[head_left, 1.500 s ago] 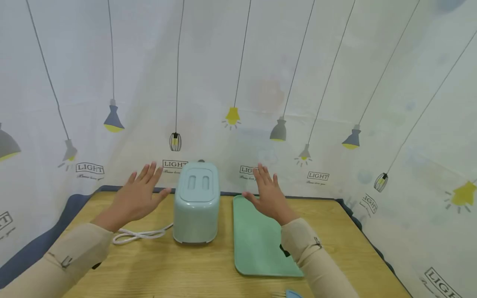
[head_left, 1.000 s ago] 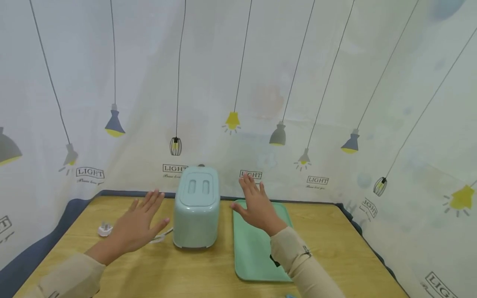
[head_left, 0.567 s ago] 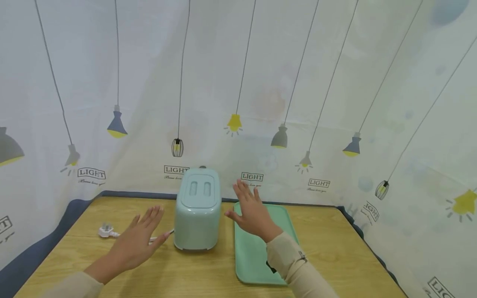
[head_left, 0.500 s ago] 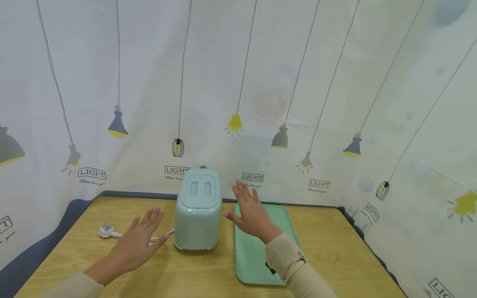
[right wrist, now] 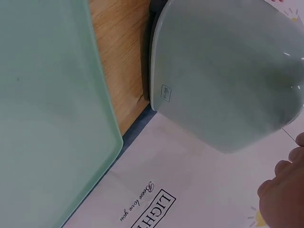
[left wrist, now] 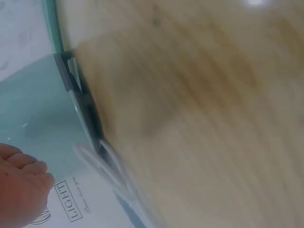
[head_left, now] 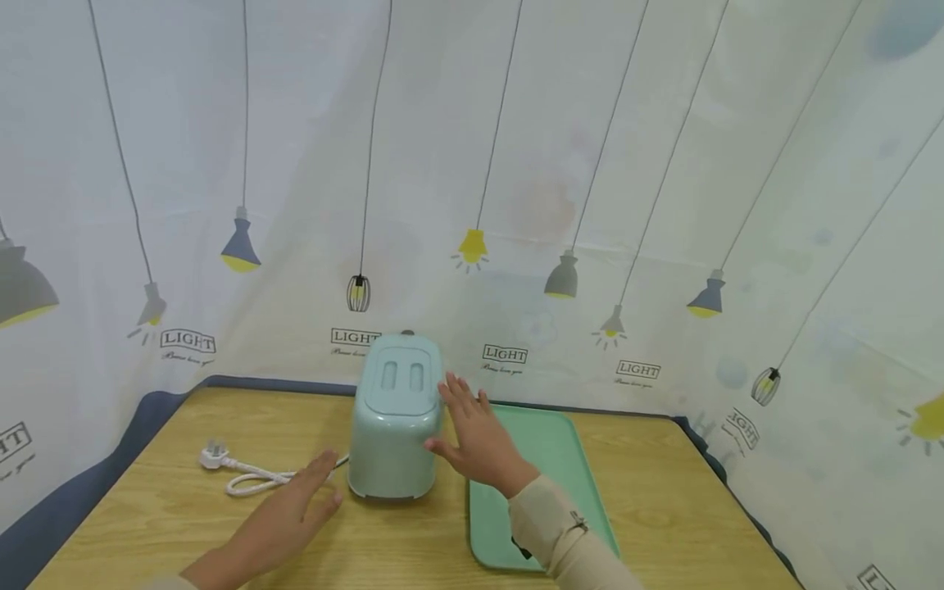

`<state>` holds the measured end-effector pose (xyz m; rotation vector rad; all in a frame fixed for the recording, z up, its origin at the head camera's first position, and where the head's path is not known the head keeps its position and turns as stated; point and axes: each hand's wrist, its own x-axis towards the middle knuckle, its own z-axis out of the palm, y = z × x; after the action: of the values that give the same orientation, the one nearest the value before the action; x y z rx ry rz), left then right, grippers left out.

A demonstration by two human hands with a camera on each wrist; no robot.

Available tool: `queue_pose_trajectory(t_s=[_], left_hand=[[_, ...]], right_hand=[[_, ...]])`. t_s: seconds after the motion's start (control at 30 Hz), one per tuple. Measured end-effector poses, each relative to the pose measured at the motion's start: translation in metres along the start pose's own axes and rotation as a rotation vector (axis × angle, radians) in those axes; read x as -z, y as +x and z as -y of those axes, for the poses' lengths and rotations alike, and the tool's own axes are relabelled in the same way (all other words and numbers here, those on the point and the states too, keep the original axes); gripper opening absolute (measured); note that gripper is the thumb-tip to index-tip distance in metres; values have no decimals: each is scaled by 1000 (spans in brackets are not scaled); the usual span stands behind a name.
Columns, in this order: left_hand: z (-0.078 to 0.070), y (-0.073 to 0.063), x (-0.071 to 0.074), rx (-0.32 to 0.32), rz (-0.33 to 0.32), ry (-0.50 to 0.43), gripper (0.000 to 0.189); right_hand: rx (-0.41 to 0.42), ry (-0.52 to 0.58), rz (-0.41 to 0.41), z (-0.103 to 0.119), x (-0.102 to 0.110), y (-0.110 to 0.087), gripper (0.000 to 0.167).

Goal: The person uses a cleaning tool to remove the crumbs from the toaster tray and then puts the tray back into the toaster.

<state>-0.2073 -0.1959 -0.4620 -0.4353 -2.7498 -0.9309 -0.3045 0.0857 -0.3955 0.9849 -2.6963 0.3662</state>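
A pale blue two-slot toaster stands upright on the wooden table, its short end facing me and its lid-like top showing two oval recesses. My right hand is held along its right side, fingers straight and thumb out, fingertips overlapping the toaster's upper right edge in the head view. Lower down on the left is my left hand, fingers extended, its tips close to the cord beside the toaster's near left side. In the right wrist view the toaster's long side fills the upper right. Neither hand grips anything.
To the right of the toaster lies a green tray, partly covered by my right forearm. A white cord with a plug lies coiled at the left. Behind the table hangs a lamp-printed cloth.
Both hands have come down. My right hand has moved left from over the tray to the toaster's side; my left has dropped toward the near side, uncovering the plug and cord.
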Motion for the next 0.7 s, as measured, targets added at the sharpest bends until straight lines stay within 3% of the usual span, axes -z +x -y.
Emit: queue_pose_trajectory(t_s=[0.17,0.47,0.6,0.7], left_hand=[[1,1,-9,81,72,-144,62],[-4,9,-27,327,58,-490,65],[-4,14,-33,379,64,-715,68],[-3,17,-37,412,86,-798,71]], right_hand=[[18,12,20,2,-7,0,85],[33,82,36,2,-18,0,80],[39,114,51,2,-20,-1,78],[46,135,45,1,-21,-2,78]])
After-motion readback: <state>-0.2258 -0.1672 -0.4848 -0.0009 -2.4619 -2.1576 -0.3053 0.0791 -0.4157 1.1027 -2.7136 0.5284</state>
